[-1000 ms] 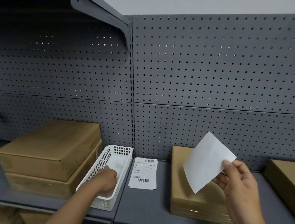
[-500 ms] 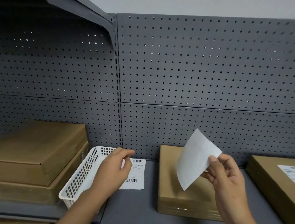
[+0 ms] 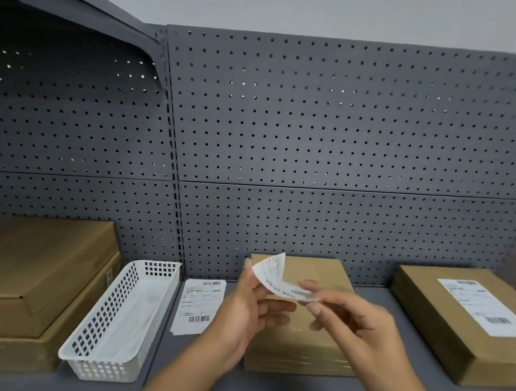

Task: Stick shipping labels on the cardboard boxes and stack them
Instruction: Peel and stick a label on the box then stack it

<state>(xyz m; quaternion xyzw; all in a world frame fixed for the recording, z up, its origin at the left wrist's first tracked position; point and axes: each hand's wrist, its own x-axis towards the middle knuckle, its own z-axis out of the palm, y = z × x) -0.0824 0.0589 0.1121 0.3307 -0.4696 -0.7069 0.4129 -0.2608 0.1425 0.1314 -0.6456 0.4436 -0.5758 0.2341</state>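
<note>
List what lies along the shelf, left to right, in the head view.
In order: stacked boxes → basket → loose label → middle box → labelled box. The left hand and right hand, holding a curled label, overlap the middle box and are left out.

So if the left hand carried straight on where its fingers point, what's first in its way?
Apart from the label it pinches, the left hand points rightward at the right hand, whose fingertips are close ahead. The plain box sits below and behind, though depth is unclear.
</note>
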